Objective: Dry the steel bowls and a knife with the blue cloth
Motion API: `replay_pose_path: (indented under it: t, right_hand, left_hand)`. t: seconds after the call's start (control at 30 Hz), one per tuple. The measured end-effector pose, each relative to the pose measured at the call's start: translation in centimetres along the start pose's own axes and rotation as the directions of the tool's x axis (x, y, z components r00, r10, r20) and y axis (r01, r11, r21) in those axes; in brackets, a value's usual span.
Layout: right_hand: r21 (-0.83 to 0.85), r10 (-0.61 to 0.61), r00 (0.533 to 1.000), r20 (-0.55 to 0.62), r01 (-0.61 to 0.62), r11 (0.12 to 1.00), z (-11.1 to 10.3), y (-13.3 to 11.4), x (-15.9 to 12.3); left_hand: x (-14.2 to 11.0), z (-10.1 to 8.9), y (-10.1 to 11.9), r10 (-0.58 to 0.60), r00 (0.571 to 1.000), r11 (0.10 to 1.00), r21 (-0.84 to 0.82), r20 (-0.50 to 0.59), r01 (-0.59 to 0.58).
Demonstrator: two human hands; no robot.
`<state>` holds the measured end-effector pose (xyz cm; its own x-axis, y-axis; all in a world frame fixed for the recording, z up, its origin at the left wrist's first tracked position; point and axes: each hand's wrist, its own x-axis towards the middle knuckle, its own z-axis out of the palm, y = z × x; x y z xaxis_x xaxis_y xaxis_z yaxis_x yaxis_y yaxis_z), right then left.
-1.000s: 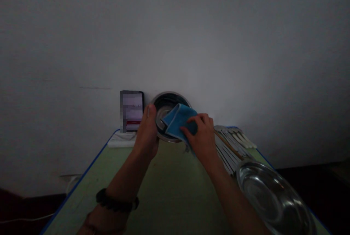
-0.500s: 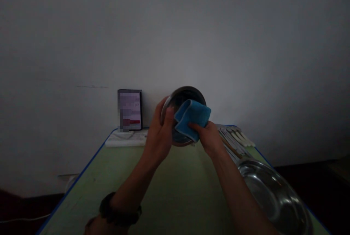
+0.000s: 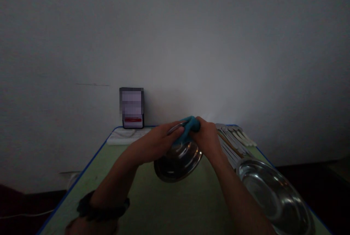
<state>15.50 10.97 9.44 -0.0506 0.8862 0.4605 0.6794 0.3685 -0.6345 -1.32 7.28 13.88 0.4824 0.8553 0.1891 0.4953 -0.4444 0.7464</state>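
A shiny metal bowl (image 3: 179, 164) is held tilted above the table, its hollow facing me. My left hand (image 3: 153, 142) is closed on the bowl's upper left rim. A blue cloth (image 3: 188, 127) is bunched over the far rim, between my two hands. My right hand (image 3: 205, 136) grips the cloth and presses it to the bowl at the upper right. Some of the right fingers are hidden behind the cloth and the bowl.
A large metal basin (image 3: 273, 195) stands at the table's right side. Behind it lie several utensils (image 3: 232, 140), some with white handles. A tablet (image 3: 133, 108) leans on the wall, beside a white strip (image 3: 123, 138) on the green table (image 3: 175, 209).
The bowl has come lower and turned in my hands. The cloth has gone from lying spread inside the bowl to being bunched over its rim. My left hand has shifted along the rim.
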Motion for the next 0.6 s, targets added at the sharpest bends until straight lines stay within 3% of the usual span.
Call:
replay_pose_path:
  t: [0.07,0.13,0.2,0.3,0.37,0.43,0.47,0.53,0.6]
  right_hand:
    - [0.106,0.046,0.998,-0.034,-0.042,0.993,0.3,0.2,0.1]
    - [0.34,0.17,0.984,-0.053,-0.142,0.93,0.7,0.6,0.2]
    - [0.552,0.303,0.953,-0.017,-0.244,0.797,1.4,0.8,0.2]
    - [0.711,0.378,0.922,0.082,-0.32,0.627,2.9,0.3,0.1]
    - [0.828,0.391,0.901,0.188,-0.36,0.43,3.8,-0.1,0.0]
    - [0.88,0.405,0.873,0.273,-0.397,0.261,4.2,-0.1,-0.1]
    - [0.879,0.416,0.862,0.289,-0.411,0.242,4.1,0.1,0.0]
    - [0.816,0.429,0.869,0.245,-0.424,0.392,3.3,0.8,0.1]
    - [0.646,0.365,0.918,0.152,-0.372,0.667,2.2,1.4,0.2]
  left_hand:
    - [0.0,-0.2,0.0,0.006,1.0,1.0,-0.009,-0.024,-0.006]
    - [0.2,-0.1,0.0,0.012,0.993,0.998,-0.058,-0.12,-0.019]
    - [0.7,0.2,-0.1,0.011,0.959,0.991,-0.125,-0.282,-0.048]
    - [1.4,1.2,0.0,0.014,0.838,0.977,-0.172,-0.545,-0.128]
    - [1.6,1.6,0.0,0.012,0.772,0.979,-0.151,-0.635,-0.14]
    - [1.5,1.5,0.0,-0.006,0.765,0.989,-0.119,-0.643,-0.093]
    - [1.4,1.2,-0.1,-0.033,0.789,0.993,-0.111,-0.613,-0.045]
    - [0.8,0.4,-0.2,-0.12,0.855,0.991,-0.109,-0.505,0.074]
    - [0.3,-0.2,-0.4,-0.205,0.909,0.979,-0.096,-0.363,0.182]
